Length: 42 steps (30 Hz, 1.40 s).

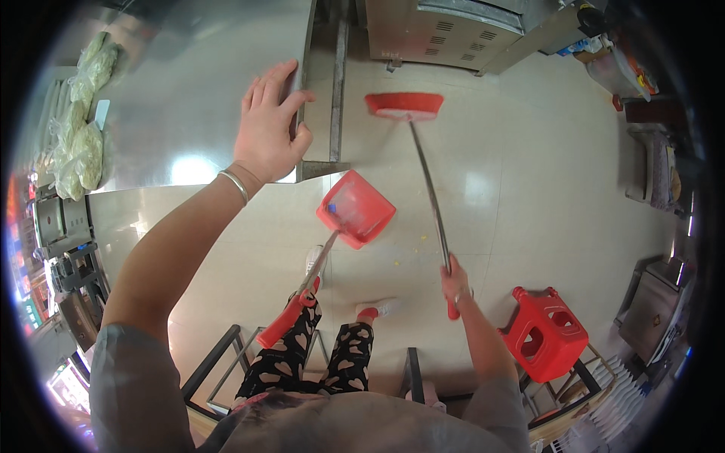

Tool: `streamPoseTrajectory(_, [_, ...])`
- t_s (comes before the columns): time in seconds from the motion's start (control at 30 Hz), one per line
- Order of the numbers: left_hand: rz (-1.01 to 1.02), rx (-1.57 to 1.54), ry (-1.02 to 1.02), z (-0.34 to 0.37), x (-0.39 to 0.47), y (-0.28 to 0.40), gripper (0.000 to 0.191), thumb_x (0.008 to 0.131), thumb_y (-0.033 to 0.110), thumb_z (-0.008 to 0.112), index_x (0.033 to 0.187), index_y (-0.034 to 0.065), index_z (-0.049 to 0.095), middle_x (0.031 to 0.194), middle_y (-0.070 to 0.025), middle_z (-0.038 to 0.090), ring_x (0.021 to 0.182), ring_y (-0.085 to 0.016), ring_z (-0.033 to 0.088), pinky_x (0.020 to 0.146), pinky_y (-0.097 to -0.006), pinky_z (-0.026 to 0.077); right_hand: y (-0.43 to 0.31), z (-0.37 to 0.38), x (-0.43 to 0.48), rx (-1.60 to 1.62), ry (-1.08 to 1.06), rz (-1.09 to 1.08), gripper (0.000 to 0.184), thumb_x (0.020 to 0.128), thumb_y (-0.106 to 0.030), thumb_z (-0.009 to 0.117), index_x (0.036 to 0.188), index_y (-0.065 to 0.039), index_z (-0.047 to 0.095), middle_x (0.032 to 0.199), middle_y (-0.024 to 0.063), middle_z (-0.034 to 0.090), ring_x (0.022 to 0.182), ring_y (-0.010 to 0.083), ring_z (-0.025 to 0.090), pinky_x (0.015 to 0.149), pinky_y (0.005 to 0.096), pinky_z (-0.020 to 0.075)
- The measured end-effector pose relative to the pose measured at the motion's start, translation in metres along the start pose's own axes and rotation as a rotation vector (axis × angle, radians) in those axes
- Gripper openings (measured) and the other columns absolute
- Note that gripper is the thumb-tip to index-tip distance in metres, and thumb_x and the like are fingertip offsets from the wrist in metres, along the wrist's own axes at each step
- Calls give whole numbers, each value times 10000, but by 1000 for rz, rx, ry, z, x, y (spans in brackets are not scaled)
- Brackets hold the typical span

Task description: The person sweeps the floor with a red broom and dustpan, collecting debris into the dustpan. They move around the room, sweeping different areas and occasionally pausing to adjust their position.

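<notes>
My right hand (455,281) is closed around the handle of a broom with a metal shaft (430,189). The red broom head (404,105) is on the tiled floor, slightly blurred. At the edge of a stainless steel table (187,119), my left hand (272,124) is spread out and holds nothing; whether it presses on the top is hard to tell. Below that table corner lies a long-handled red dustpan (362,204), with a small blue scrap (332,208) in it. Its red grip (286,323) stands by my leg, with no hand on it.
Yellow crumbs (419,247) dot the floor between dustpan and broom. A red plastic stool (546,335) is at my right, by a dark-framed table (416,374). Plastic bags of pale food (85,130) lie on the steel table. A vented steel appliance (447,39) stands ahead.
</notes>
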<state>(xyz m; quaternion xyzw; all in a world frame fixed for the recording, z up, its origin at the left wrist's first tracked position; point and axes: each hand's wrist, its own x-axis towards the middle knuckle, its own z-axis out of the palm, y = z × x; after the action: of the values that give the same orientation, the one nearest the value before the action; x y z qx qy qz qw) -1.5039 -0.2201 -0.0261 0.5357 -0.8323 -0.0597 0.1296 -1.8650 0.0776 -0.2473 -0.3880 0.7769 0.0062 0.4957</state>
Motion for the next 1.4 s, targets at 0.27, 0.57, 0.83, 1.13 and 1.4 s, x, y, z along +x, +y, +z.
streamPoseTrajectory(0.27, [16,11,18,-2,1,0,344,672,113,510,1012,103,560,1357,-154,324,1270,-341,287,1069,-470,206,-44,-1,-55,143,-30,-306,485,866,-154,497,1333,-99,378,672,153,567,543,261,574,523,364,466])
streamPoseTrajectory(0.57, [-8,-17,-24,-3,5,0,323,672,110,513,990,91,562,1357,-160,325,1295,-338,264,1078,-477,187,-192,48,82,454,-187,-262,465,917,-171,442,1366,-133,331,511,28,462,364,131,450,336,295,389])
streamPoseTrajectory(0.83, [25,-29,-32,-1,8,-2,360,625,69,510,983,67,550,1354,-189,313,1227,-405,310,1034,-481,239,-301,84,181,283,41,-381,500,884,-184,436,1351,-54,314,965,248,609,853,369,608,717,413,486])
streamPoseTrajectory(1.13, [5,-25,-59,2,9,-3,321,661,130,514,978,102,558,1358,-178,307,1285,-365,271,1069,-503,178,-325,98,233,-189,-79,-459,604,876,-156,422,1402,-24,156,1020,255,601,957,364,589,826,393,479])
streamPoseTrajectory(1.4, [8,-10,-53,2,8,-4,318,651,122,523,966,101,557,1354,-174,314,1263,-369,295,1058,-508,199,-295,82,178,180,-30,-324,489,893,-158,416,1354,-42,305,1023,227,598,909,301,595,791,388,469])
